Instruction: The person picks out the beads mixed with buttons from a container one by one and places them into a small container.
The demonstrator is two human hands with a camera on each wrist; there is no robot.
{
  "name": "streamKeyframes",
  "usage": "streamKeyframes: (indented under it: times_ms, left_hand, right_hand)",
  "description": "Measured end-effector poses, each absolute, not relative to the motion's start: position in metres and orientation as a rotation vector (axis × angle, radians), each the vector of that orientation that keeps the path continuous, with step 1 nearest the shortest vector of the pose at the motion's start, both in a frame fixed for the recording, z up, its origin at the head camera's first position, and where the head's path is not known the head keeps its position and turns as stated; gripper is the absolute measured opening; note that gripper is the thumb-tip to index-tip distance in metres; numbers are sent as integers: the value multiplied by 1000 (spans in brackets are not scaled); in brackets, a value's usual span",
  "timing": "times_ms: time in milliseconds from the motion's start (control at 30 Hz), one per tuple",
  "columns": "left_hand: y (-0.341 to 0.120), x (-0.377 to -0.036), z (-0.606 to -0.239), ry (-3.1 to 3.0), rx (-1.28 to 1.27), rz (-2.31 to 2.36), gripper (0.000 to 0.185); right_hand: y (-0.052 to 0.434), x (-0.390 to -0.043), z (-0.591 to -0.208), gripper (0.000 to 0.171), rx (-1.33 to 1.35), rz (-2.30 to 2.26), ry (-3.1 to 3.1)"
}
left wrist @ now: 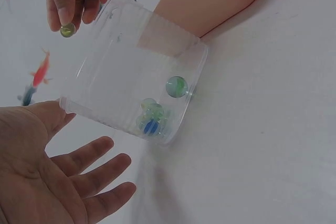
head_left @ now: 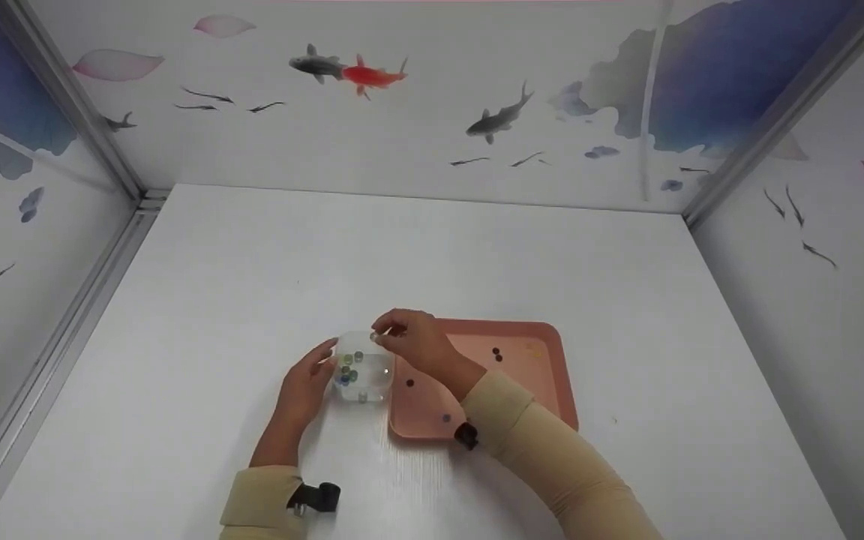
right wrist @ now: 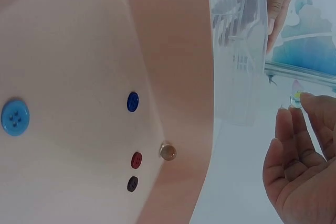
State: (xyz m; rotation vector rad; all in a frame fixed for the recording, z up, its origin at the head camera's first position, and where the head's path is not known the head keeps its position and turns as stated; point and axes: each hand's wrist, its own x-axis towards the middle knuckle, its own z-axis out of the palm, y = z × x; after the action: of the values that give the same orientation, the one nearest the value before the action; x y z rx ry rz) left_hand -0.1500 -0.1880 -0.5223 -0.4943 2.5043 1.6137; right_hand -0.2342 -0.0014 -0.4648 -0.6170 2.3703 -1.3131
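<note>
Head cam looks down from above at the table point(head_left: 477, 255); both wrist cams sit close, sharing the clear box point(left wrist: 136, 77).

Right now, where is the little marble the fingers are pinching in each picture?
Head: too small to make out; it would be at the right hand above the clear box.
Left wrist: the marble is top left, pinched above the box's far corner.
Right wrist: it shows at the right edge, at the fingertips.
Shared landmark: the clear box, beside the pink tray.
</note>
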Motion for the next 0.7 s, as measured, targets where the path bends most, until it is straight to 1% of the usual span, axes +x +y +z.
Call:
streamKeyframes:
  times_ms: [133, 367, 700]
  left_hand:
    - [-188, -150, -523, 2503, -492, 1622, 44]
    - [-189, -150, -523, 2474, -504, 1636, 44]
    - [-188, -151, -523, 2482, -499, 1636, 43]
  right_hand:
    - [-4, -233, -465, 18, -652, -1269, 2390]
    - [-6, -232, -470, 17, -797, -1204, 2455]
    - [-9, -230, -470, 18, -868, -1096, 2497]
